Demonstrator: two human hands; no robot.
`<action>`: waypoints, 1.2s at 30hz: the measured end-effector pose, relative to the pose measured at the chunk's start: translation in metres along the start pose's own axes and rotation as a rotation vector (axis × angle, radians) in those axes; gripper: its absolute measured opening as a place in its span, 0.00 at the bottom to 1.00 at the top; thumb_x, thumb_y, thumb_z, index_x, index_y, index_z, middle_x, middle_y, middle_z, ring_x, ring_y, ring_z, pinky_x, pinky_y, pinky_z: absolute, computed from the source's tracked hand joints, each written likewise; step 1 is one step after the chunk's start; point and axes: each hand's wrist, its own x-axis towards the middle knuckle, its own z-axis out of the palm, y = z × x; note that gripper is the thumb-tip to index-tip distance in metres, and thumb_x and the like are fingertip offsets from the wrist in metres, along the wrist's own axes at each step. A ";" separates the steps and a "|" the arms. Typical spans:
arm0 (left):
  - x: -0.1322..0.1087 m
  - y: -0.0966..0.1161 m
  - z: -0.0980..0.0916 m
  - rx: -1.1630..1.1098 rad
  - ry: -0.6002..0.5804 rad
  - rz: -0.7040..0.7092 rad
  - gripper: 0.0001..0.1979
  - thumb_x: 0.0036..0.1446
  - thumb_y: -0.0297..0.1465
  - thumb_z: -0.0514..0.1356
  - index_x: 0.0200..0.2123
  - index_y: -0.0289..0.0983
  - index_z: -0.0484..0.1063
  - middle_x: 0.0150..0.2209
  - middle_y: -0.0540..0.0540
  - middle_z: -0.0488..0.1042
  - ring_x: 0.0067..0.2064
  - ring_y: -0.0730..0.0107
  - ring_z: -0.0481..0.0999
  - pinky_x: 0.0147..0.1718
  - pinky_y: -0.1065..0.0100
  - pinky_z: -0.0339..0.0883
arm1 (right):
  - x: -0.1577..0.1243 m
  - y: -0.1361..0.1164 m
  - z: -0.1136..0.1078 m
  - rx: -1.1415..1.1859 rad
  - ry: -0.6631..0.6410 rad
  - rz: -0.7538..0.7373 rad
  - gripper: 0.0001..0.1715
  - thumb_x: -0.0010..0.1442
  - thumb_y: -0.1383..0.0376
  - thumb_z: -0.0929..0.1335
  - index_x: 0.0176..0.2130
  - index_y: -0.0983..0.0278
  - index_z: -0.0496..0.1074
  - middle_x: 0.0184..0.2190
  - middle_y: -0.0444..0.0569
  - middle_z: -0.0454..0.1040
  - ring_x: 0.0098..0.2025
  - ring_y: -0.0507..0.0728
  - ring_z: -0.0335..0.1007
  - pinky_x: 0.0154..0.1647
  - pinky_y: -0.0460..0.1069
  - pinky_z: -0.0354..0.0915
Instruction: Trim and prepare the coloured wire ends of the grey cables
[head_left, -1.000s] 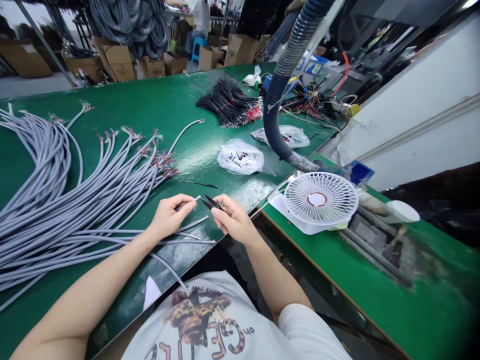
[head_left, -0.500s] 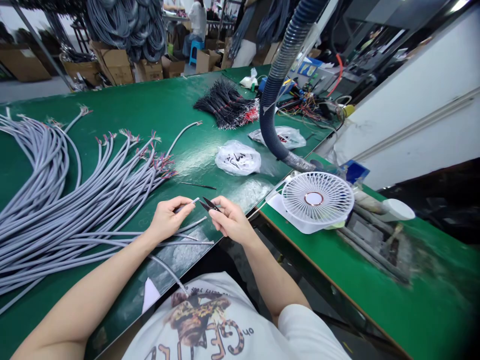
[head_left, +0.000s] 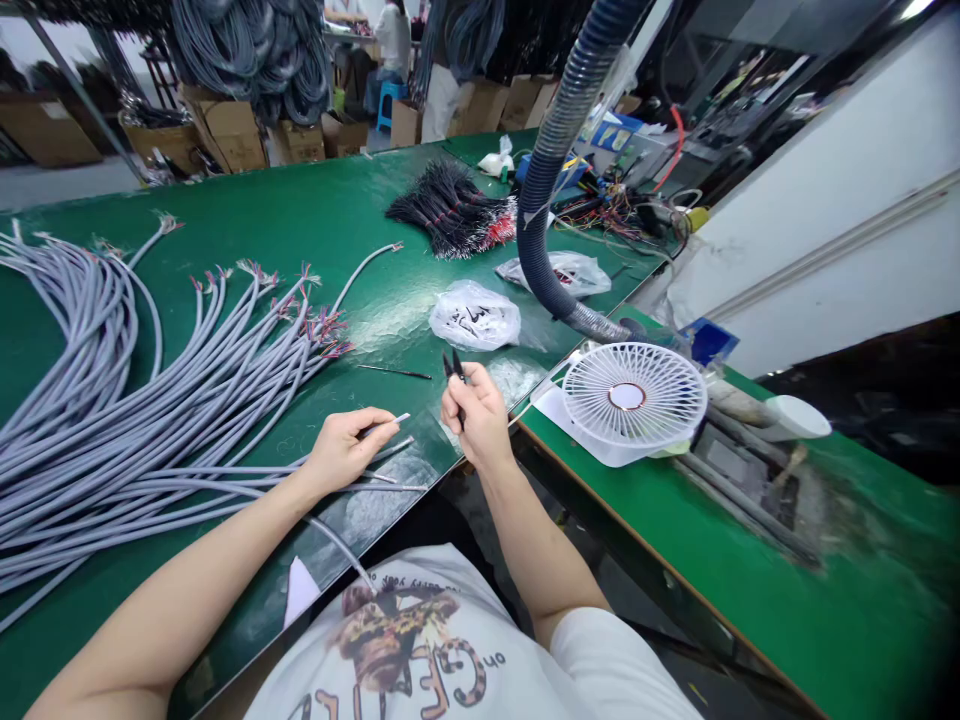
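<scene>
Between its fingertips my left hand (head_left: 351, 446) pinches the end of a grey cable (head_left: 403, 418), whose pale tip sticks out to the right. My right hand (head_left: 478, 412) is closed around small black thread snips (head_left: 454, 367), blades pointing up and away from the cable. To the left spreads a large bundle of grey cables (head_left: 187, 420), several with frayed ends showing red and white wires. A few loose cable ends (head_left: 382, 487) lie just below my left hand. Beyond both hands, a thin dark rod (head_left: 394, 371) rests on the green table (head_left: 300, 205).
Past my hands sit a clear plastic bag (head_left: 475, 316) with dark pieces and bundles of black wires (head_left: 450, 205). A ribbed hose (head_left: 541, 220) hangs down at right. A white fan (head_left: 634, 400) lies on the side table (head_left: 750, 600). A person (head_left: 442, 90) stands in the background.
My right hand has moved up and right, away from the cable end, turning the snips upward. My left hand has lowered slightly with the cable. The background person has shifted left.
</scene>
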 end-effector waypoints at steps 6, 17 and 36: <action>0.001 0.004 -0.004 0.034 -0.117 -0.007 0.15 0.58 0.36 0.56 0.30 0.31 0.76 0.24 0.49 0.73 0.24 0.77 0.65 0.26 0.75 0.58 | 0.000 -0.011 -0.006 -0.681 -0.314 -0.341 0.08 0.59 0.63 0.67 0.40 0.63 0.70 0.25 0.42 0.69 0.23 0.48 0.62 0.28 0.45 0.59; 0.002 0.009 -0.007 0.025 -0.296 -0.054 0.16 0.59 0.37 0.55 0.31 0.31 0.77 0.27 0.47 0.76 0.28 0.73 0.70 0.30 0.74 0.61 | -0.003 -0.031 -0.009 -1.505 -0.744 -0.798 0.07 0.60 0.69 0.62 0.32 0.66 0.69 0.23 0.45 0.69 0.25 0.52 0.63 0.27 0.48 0.49; 0.002 0.009 -0.010 0.014 -0.414 -0.078 0.17 0.58 0.38 0.55 0.30 0.30 0.76 0.22 0.51 0.69 0.24 0.78 0.61 0.25 0.75 0.55 | 0.005 -0.040 -0.012 -1.345 -0.870 -0.461 0.08 0.59 0.73 0.62 0.38 0.67 0.71 0.32 0.49 0.75 0.33 0.53 0.69 0.30 0.45 0.53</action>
